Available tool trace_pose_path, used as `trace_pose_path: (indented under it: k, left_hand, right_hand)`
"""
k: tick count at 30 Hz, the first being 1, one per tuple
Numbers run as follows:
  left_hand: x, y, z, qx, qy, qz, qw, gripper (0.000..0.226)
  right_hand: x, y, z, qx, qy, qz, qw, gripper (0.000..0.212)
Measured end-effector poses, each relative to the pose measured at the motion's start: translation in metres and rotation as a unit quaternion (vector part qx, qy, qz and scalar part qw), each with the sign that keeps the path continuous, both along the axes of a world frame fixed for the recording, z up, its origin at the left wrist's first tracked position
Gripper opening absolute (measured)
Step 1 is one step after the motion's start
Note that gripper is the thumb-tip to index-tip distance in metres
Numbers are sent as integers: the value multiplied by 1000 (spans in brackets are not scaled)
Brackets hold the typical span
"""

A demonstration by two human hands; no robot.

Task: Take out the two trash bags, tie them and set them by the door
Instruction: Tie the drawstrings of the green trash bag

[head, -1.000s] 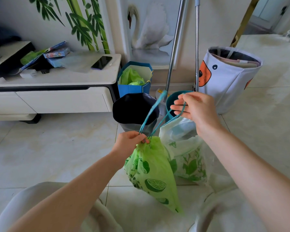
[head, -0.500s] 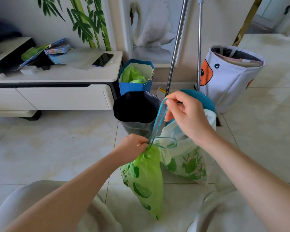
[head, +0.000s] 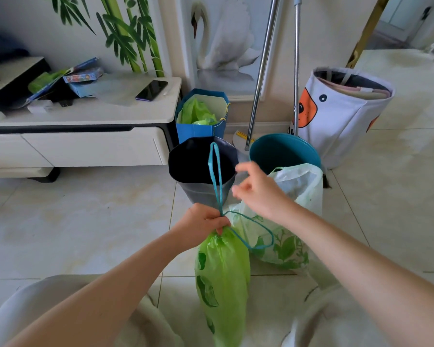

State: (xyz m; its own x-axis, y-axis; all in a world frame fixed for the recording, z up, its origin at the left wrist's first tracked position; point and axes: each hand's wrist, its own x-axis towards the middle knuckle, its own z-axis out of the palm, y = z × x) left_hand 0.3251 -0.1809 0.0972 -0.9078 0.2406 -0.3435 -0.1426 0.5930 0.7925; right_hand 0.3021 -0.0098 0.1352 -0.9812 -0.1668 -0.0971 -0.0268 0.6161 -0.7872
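Observation:
My left hand [head: 203,224] grips the gathered neck of a green trash bag [head: 222,284] printed with lime slices, which hangs above the floor. Its teal drawstring [head: 216,176] sticks up in one loop, and a second loop droops to the right over the other bag. My right hand [head: 257,190] hovers just right of the upright loop with fingers apart and nothing in them. A white trash bag [head: 290,216] with green leaf print sits on the floor behind the green one, its mouth open.
A dark bin [head: 202,171] and a teal bin [head: 285,151] stand on the tiles just beyond the bags. Behind them are a blue paper bag [head: 201,126], two metal poles [head: 261,71], and a white fabric basket [head: 341,113]. A white low cabinet [head: 80,136] stands left.
My right hand has let go of the teal drawstring and opened, moving slightly right. One loop now stands up on its own, the other has dropped. The green bag hangs straighter.

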Motion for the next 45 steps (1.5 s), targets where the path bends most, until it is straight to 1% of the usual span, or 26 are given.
trace_pose_path:
  k: [1,2,3,5,9,12,15,17,19,21,23,24,25,26,27,29,30,32,35,38,41,45]
  left_hand:
    - [1,-1,2,15,-5,7,1000,30]
    - [1,-2,3,27,-9,14,1000,30]
    - [2,-3,5,34,-12,21,999,31]
    - [2,-5,6,41,-22,32,998,34]
    - [2,-8,4,46,-44,30,997,36]
    - [4,-8,4,33,-45,7,998,36]
    - [3,-12,-1,36,-50,10,998,33]
    - [2,-17,-1,58,-65,15,996,28]
    - [2,-19,2,85,-74,32,993,30]
    - [2,-20,7,119,-76,53,989,24]
    - [0,-21,8,142,-79,56,985,19]
    - [0,-21,10,144,-80,50,985,19]
    - [1,-21,13,143,-77,43,986,19]
    - [1,-21,15,141,-74,34,987,19]
    - [1,-21,18,141,-70,25,987,19]
    - [1,-21,23,130,-59,3,990,18]
    - [1,-20,26,125,-51,-8,991,17]
    - [2,-19,30,131,-38,-20,991,13]
    - [2,-19,35,152,-23,-22,988,9]
    - [2,-21,35,178,-4,-27,984,10]
    - [3,-21,30,167,23,-21,986,13]
    - [2,-21,26,141,67,-2,988,9]
  right_hand:
    - [4,0,-4,58,-48,38,996,32]
    - [9,-1,-8,90,-86,72,990,32]
    - [14,-2,-12,102,-112,99,984,34]
    - [22,-6,-18,109,-125,136,977,38]
    - [31,-4,-22,132,-117,181,968,35]
    - [31,3,-20,152,-75,173,970,20]
    - [24,12,-12,121,-32,136,983,19]
    - [20,16,-5,90,-22,115,989,18]
    - [19,21,2,76,-20,108,991,17]
    - [20,24,6,57,-63,137,987,16]
    - [22,28,10,37,-154,194,968,20]
    - [23,30,10,36,-194,214,957,25]
    - [23,32,9,40,-218,215,951,32]
    - [23,33,7,40,-222,195,954,37]
    - [22,33,5,35,-201,161,965,37]
    - [21,30,-1,31,-114,111,987,26]
    - [21,26,-4,29,-78,111,990,19]
    - [25,16,-9,9,-39,137,990,19]
    - [29,4,-15,-6,-13,151,988,23]
    - [26,1,-18,14,11,134,991,15]
    - [24,-1,-19,36,25,129,991,9]
    - [24,-2,-18,20,4,107,994,6]
